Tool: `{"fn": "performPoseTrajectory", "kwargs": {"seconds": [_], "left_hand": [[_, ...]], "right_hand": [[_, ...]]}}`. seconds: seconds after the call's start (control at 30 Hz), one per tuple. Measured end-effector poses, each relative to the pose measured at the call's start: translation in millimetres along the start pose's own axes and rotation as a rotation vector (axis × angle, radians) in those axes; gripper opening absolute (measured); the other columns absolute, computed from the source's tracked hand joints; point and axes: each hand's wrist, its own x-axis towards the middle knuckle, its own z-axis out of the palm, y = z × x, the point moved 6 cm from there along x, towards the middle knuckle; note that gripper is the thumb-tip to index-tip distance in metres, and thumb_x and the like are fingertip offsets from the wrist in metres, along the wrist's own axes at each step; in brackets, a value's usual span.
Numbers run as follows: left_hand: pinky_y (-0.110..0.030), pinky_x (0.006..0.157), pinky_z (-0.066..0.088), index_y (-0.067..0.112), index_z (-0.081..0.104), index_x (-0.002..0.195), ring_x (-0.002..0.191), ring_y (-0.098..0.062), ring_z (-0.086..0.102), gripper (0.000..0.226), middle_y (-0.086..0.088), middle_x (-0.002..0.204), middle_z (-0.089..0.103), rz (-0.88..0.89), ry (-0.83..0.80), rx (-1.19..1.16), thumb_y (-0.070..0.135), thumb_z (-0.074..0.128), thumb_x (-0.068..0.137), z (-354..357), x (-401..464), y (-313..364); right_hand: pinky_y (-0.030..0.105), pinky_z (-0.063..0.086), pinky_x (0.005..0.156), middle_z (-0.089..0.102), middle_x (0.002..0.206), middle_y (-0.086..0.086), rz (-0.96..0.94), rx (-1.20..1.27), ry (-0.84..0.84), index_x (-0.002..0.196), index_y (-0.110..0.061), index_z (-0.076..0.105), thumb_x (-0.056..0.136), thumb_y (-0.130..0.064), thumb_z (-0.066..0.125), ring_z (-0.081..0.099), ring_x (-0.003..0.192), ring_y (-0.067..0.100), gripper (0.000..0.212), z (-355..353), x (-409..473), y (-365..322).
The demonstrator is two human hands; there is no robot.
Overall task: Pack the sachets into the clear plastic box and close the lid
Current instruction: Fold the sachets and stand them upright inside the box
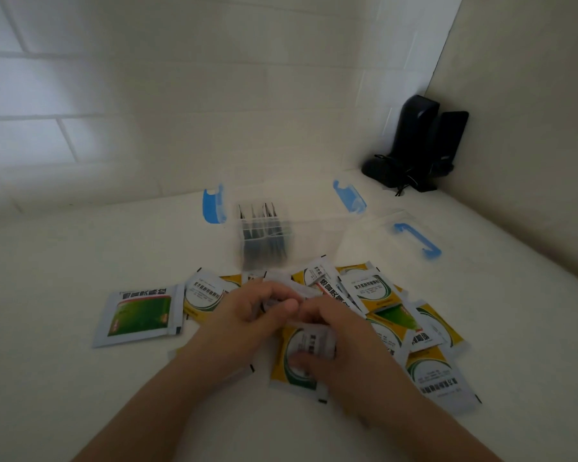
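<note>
A heap of yellow-green and white sachets (374, 291) lies on the white surface in front of me. One green sachet (141, 315) lies apart at the left. My left hand (247, 311) and my right hand (334, 331) meet over the heap, both gripping sachets; the right also presses a yellow sachet (301, 358) beneath it. Behind the heap stands the clear plastic box (317, 228) with blue latches, open, with several sachets upright in its left end. Its clear lid (397, 241) with a blue handle lies to the right.
A black device with a cord (417, 145) stands in the back right corner. White tiled walls close off the back and the right side. Bare white surface lies to the left of the box.
</note>
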Motion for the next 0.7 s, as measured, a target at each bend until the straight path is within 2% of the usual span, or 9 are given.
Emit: {"fn": "performPoseTrajectory", "kwargs": {"seconds": [0.1,0.2,0.27,0.33,0.4,0.47,0.57,0.7], "left_hand": [[-0.032,0.076,0.053,0.038,0.065,0.085,0.082,-0.009,0.062,0.013,0.005,0.087,0.066,-0.005,-0.070,0.035,0.044,0.065,0.073,7,-1,1],[-0.043,0.073,0.053,0.025,0.063,0.077,0.073,-0.018,0.061,0.008,-0.004,0.078,0.066,0.037,-0.065,0.071,0.032,0.067,0.077,9,-1,5],[-0.040,0.069,0.054,0.021,0.060,0.075,0.072,-0.021,0.062,0.014,-0.005,0.075,0.066,0.046,-0.030,-0.016,0.034,0.064,0.077,6,-1,5],[-0.024,0.062,0.055,0.025,0.058,0.074,0.071,-0.010,0.065,0.013,0.003,0.078,0.068,0.037,0.021,-0.140,0.038,0.060,0.074,0,-1,5],[-0.014,0.064,0.053,0.029,0.057,0.077,0.077,-0.004,0.066,0.003,0.013,0.082,0.068,0.043,0.044,-0.206,0.028,0.060,0.078,-4,0,5],[-0.018,0.069,0.055,0.031,0.056,0.080,0.082,-0.005,0.066,0.017,0.014,0.085,0.067,0.040,0.031,-0.224,0.014,0.060,0.081,-5,0,2],[-0.031,0.075,0.058,0.038,0.054,0.092,0.090,-0.011,0.066,0.031,0.009,0.096,0.066,0.040,-0.066,-0.172,0.010,0.062,0.082,2,-4,2],[-0.024,0.080,0.056,0.045,0.050,0.108,0.098,-0.003,0.063,0.040,0.014,0.107,0.064,0.056,-0.158,-0.116,0.014,0.059,0.085,13,-8,3]], "right_hand": [[0.001,0.040,0.066,0.048,0.082,-0.022,-0.037,0.031,0.088,0.080,-0.051,0.039,0.069,-0.019,0.075,0.048,0.079,-0.017,0.049,-7,3,-4],[0.004,0.041,0.065,0.047,0.087,-0.019,-0.064,0.066,0.182,0.088,-0.051,0.037,0.065,-0.018,0.079,0.049,0.076,-0.010,0.058,-14,3,-7],[0.007,0.044,0.061,0.051,0.083,-0.015,-0.048,0.125,0.236,0.093,-0.050,0.040,0.061,-0.022,0.082,0.052,0.074,-0.005,0.059,-19,1,-5],[0.007,0.044,0.058,0.055,0.077,-0.012,-0.038,0.147,0.234,0.097,-0.050,0.041,0.062,-0.022,0.081,0.054,0.070,-0.001,0.061,-21,-1,-4],[0.006,0.045,0.059,0.057,0.073,-0.011,-0.047,0.160,0.214,0.100,-0.050,0.042,0.069,-0.017,0.077,0.056,0.070,-0.001,0.057,-20,-2,-4],[0.006,0.046,0.063,0.061,0.076,-0.011,-0.058,0.202,0.259,0.098,-0.047,0.045,0.074,-0.012,0.072,0.059,0.074,-0.002,0.051,-23,-3,-3],[0.005,0.045,0.068,0.062,0.090,-0.019,-0.089,0.216,0.349,0.094,-0.044,0.047,0.077,-0.009,0.068,0.060,0.079,-0.002,0.044,-31,-4,0],[0.006,0.045,0.065,0.061,0.086,-0.021,-0.130,0.152,0.339,0.085,-0.045,0.050,0.079,-0.013,0.067,0.058,0.078,0.000,0.037,-26,-3,-2]]}}
